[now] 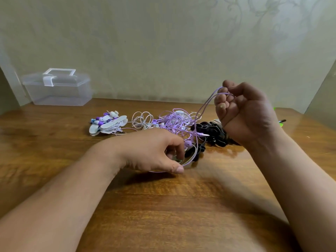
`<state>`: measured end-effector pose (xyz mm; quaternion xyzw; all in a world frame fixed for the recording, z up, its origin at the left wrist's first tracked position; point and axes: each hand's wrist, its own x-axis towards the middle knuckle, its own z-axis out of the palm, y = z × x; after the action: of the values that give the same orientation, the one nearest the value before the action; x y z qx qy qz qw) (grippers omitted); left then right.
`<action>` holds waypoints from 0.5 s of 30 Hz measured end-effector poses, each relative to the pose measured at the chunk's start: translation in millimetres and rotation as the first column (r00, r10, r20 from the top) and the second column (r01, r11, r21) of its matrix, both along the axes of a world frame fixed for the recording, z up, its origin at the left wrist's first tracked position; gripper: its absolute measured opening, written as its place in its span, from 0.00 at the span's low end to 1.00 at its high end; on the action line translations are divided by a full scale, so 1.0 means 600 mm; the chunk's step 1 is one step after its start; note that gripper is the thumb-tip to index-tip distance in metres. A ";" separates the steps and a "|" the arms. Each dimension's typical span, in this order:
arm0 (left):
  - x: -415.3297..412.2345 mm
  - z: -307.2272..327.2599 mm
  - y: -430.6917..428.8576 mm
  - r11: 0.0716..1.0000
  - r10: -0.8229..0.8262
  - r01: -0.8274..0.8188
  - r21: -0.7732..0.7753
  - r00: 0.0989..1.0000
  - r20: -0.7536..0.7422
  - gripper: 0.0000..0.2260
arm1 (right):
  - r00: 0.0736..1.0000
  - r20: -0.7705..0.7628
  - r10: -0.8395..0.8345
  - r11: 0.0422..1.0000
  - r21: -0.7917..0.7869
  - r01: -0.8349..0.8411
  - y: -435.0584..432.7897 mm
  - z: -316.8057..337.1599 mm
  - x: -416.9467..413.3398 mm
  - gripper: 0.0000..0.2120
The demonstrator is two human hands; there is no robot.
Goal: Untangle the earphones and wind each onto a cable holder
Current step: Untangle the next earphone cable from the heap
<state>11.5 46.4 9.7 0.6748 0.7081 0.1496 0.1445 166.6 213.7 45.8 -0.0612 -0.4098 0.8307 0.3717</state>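
**On the wooden tabletop: earphone tangle, holders, two hands**

1. Tabletop [163,206]: brown wood grain, set against a pale patterned wall.
2. Tangle of earphones [169,120]: purple and white cables looped together, laid at mid-tabletop beyond the left hand.
3. Purple cable [203,110]: drawn up out of the tangle as a doubled strand, stretched between the two hands.
4. Right hand [243,113]: raised above the tabletop, with its fingers curled round the upper loop of the purple cable.
5. Left hand [154,151]: held low over the tabletop, thumb and curled fingers closed on the lower run of the purple cable. A purple earbud [188,143] is seen just beside the fingertips.
6. Black cable holders [211,131]: piled just right of the tangle, partly hidden behind the right wrist. One is lying nearer, beside the left hand's fingers.
7. Wound earphones on white holders [109,124]: stacked in a small heap left of the tangle.
8. Clear plastic box [58,88]: lidded, with a handle, placed at the far left against the wall.
9. Pen [281,121]: glimpsed at the right, behind the right forearm.
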 end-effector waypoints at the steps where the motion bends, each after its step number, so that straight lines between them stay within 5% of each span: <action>1: -0.002 0.000 0.000 1.000 -0.017 0.016 -0.013 1.000 -0.017 0.09 | 1.000 -0.007 0.001 1.000 -0.002 -0.001 0.000 0.000 0.000 0.09; 5: 0.001 0.019 -0.011 0.995 -0.078 0.065 0.070 0.976 0.201 0.05 | 0.999 0.038 -0.029 0.999 0.040 0.028 0.004 0.001 0.003 0.11; 7: -0.001 0.035 -0.024 0.984 -0.127 0.037 0.177 0.837 0.532 0.07 | 0.997 0.077 -0.017 0.997 0.077 0.011 0.007 0.003 0.008 0.12; 9: -0.006 0.042 -0.030 0.973 -0.175 0.024 0.228 0.719 0.672 0.08 | 0.996 0.088 0.000 0.995 0.103 -0.009 0.008 0.003 0.011 0.11; 12: -0.002 0.025 -0.018 0.996 -0.030 0.003 0.086 0.946 0.322 0.14 | 0.998 0.058 -0.004 0.997 0.074 0.000 0.004 0.002 0.011 0.13; 15: 0.016 0.010 -0.007 0.994 -0.031 0.043 -0.101 0.992 0.122 0.14 | 1.000 0.009 -0.001 0.999 0.045 0.001 -0.001 0.006 0.009 0.09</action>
<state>21.1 42.4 15.9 0.6693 0.6922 0.1503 0.2243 171.9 213.2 49.3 -0.0568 -0.4298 0.8209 0.3717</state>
